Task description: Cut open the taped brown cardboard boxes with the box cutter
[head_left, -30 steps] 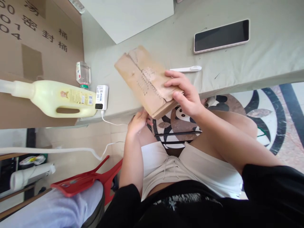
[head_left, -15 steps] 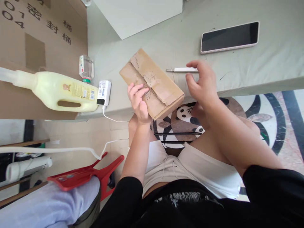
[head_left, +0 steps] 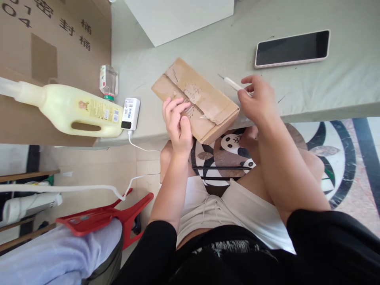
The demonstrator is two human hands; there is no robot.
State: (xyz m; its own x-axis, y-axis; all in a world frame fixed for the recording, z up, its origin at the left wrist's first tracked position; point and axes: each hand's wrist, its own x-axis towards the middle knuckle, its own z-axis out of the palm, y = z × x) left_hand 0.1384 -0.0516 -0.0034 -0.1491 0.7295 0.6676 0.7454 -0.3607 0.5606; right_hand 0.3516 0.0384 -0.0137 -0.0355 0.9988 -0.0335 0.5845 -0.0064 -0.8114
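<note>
A small brown cardboard box [head_left: 204,101] lies at an angle over the front edge of the table, its taped top creased and torn along the seam. My left hand [head_left: 178,126] grips the box's near left side, with fingers and thumb over the top. Right of the box, my right hand [head_left: 257,97] is closed around a slim white craft knife [head_left: 233,83]. Its thin metal tip points up and left, apart from the box. The rear of the handle is hidden in my fingers.
A phone [head_left: 292,48] lies at the back right. On the left are a yellow jug [head_left: 65,109], a small clear bottle [head_left: 109,81], a white power bank [head_left: 130,114] with a cable, and a big carton [head_left: 71,51]. A red plastic chair [head_left: 118,217] stands below, beside another person's leg [head_left: 74,249].
My right hand has picked up the craft knife from the tablecloth, and its tip now angles upward. The box and my left hand have shifted slightly right.
</note>
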